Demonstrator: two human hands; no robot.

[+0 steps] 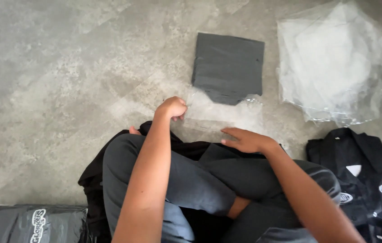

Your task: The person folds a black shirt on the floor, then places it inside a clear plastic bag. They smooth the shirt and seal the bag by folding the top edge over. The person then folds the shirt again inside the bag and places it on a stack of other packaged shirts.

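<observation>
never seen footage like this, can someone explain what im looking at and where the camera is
There is no machine here: the single picture comes from a camera worn on a person's head, looking down at their own crossed legs on a grey floor. The left hand is closed, pinching the edge of a clear plastic bag with a folded dark garment partly inside. The right hand lies flat by the bag's near edge. A pile of empty clear bags and black shirts lie to the right.
</observation>
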